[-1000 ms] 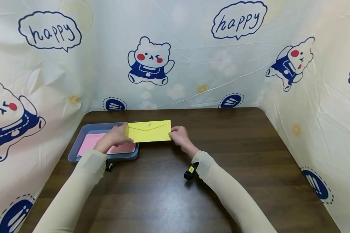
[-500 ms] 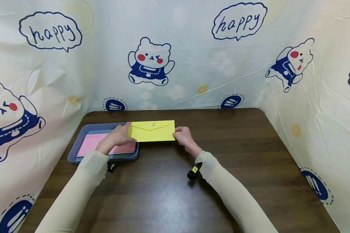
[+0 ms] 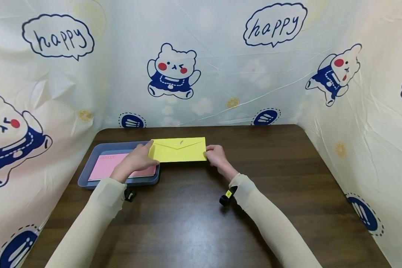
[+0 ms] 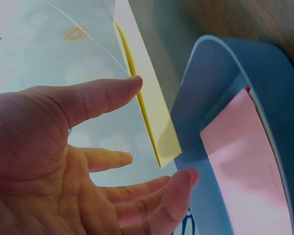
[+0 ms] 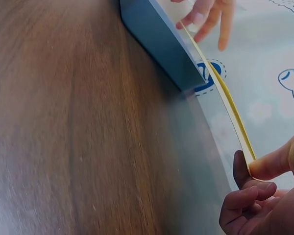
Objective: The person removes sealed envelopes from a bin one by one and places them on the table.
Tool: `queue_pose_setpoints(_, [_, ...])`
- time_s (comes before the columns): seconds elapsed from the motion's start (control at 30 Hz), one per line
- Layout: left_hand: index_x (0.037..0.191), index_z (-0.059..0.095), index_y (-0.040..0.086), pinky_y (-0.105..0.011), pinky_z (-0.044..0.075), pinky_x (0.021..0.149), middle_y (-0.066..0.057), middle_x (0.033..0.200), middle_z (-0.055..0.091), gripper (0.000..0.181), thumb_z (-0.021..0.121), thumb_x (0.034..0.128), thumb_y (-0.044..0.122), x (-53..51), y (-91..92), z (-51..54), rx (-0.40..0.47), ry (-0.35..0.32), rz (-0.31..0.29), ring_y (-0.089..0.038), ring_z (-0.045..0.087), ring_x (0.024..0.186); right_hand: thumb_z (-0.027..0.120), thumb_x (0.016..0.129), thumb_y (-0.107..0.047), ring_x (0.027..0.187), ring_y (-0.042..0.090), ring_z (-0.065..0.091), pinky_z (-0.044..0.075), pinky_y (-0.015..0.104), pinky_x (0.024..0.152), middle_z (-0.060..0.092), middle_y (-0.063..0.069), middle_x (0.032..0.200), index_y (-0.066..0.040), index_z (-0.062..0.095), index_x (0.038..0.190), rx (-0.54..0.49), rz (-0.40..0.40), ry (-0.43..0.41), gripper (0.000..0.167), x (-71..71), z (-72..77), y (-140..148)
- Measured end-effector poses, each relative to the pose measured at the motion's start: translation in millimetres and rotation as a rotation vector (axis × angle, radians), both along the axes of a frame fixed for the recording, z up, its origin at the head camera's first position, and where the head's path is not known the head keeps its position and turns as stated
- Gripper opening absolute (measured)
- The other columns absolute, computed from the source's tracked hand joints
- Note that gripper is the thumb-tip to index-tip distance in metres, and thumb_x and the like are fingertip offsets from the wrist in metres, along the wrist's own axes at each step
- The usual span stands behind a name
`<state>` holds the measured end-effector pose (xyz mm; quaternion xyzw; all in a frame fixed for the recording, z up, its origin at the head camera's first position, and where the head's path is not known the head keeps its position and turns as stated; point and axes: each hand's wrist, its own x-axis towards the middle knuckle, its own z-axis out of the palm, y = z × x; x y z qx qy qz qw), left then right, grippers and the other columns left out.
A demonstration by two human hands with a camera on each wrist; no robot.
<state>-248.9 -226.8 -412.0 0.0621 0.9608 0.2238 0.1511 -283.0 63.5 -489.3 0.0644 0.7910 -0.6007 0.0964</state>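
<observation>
The right hand (image 3: 217, 156) is pinching 1 end of the yellow envelope (image 3: 178, 149) between thumb and finger, while the left hand (image 3: 137, 159) is bracketing the other end with loose, spread fingers. The envelope is hovering above the wooden table (image 3: 194, 208), its left end overlapping the blue tray (image 3: 89, 163), where pink paper (image 3: 104, 167) is lying.

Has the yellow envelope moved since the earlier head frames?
Yes. Against the blue tray, which sits in the same spot, the yellow envelope has shifted to the person's right.
</observation>
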Motion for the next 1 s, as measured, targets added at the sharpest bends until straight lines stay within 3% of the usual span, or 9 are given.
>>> queue_pose_setpoints(0.1, [0.156, 0.031, -0.012, -0.06, 0.047, 0.096, -0.033, 0.131, 0.052, 0.085, 0.076, 0.0956, 0.026, 7.6, 1.5, 0.7, -0.009, 0.02, 0.014, -0.041, 0.051, 0.11, 0.059, 0.094, -0.001, 0.055, 0.015, 0.041, 0.037, 0.028, 0.052, 0.066, 0.01, 0.097, 0.001, 0.072, 0.12, 0.008, -0.008, -0.004, 0.029, -1.1, -0.2, 5.4])
queue_pose_setpoints(0.2, [0.141, 0.045, -0.01, -0.048, 0.053, 0.081, -0.024, 0.11, 0.062, 0.064, 0.074, 0.0982, 0.029, 15.9, 3.0, 0.9, -0.005, -0.013, 0.046, -0.034, 0.059, 0.092, 0.059, 0.095, -0.001, 0.056, 0.015, 0.042, 0.037, 0.028, 0.052, 0.066, 0.011, 0.099, 0.002, 0.071, 0.121, 0.012, -0.009, 0.0, 0.03, -2.9, -1.2, 10.2])
queue_pose_setpoints(0.27, [0.128, 0.053, -0.007, -0.04, 0.049, 0.07, -0.016, 0.095, 0.062, 0.051, 0.074, 0.0992, 0.03, 21.6, 4.6, 0.6, -0.016, -0.042, 0.065, -0.029, 0.059, 0.08, 0.059, 0.094, -0.001, 0.056, 0.015, 0.043, 0.038, 0.028, 0.053, 0.066, 0.011, 0.1, 0.002, 0.071, 0.121, 0.015, -0.008, 0.003, 0.03, -3.7, -2.2, 13.2])
queue_pose_setpoints(0.37, [0.114, 0.062, -0.001, -0.036, 0.046, 0.066, -0.011, 0.084, 0.061, 0.037, 0.075, 0.0989, 0.03, 29.8, 7.7, -3.2, -0.04, -0.05, 0.069, -0.026, 0.058, 0.075, 0.058, 0.094, -0.001, 0.057, 0.015, 0.043, 0.038, 0.029, 0.053, 0.066, 0.012, 0.101, 0.002, 0.071, 0.121, 0.016, -0.002, 0.004, 0.03, -3.8, -4.0, 17.3])
queue_pose_setpoints(0.47, [0.106, 0.063, 0.001, -0.037, 0.046, 0.066, -0.01, 0.081, 0.059, 0.033, 0.077, 0.0971, 0.03, 37.3, 11.8, -8.7, -0.06, -0.019, 0.057, -0.026, 0.057, 0.077, 0.058, 0.094, -0.001, 0.056, 0.015, 0.042, 0.039, 0.03, 0.055, 0.066, 0.012, 0.101, 0.002, 0.071, 0.121, 0.012, 0.003, 0.003, 0.03, -3.1, -5.5, 22.1])
queue_pose_setpoints(0.6, [0.106, 0.063, 0.0, -0.04, 0.048, 0.068, -0.01, 0.083, 0.059, 0.035, 0.079, 0.0955, 0.03, 43.5, 16.2, -16.5, -0.068, 0.009, 0.058, -0.027, 0.058, 0.08, 0.058, 0.095, -0.001, 0.057, 0.015, 0.043, 0.04, 0.03, 0.055, 0.066, 0.013, 0.1, 0.003, 0.07, 0.122, 0.013, 0.007, 0.0, 0.03, -3.7, -8.0, 28.8])
queue_pose_setpoints(1.0, [0.102, 0.068, 0.001, -0.039, 0.049, 0.065, -0.01, 0.08, 0.06, 0.021, 0.076, 0.097, 0.02, 48.9, 20.2, -22.8, -0.108, 0.022, 0.087, -0.027, 0.057, 0.075, 0.057, 0.096, -0.002, 0.057, 0.014, 0.042, 0.038, 0.026, 0.053, 0.064, 0.012, 0.1, 0.003, 0.068, 0.126, 0.028, -0.005, -0.002, 0.031, -8.7, -10.0, 44.0])
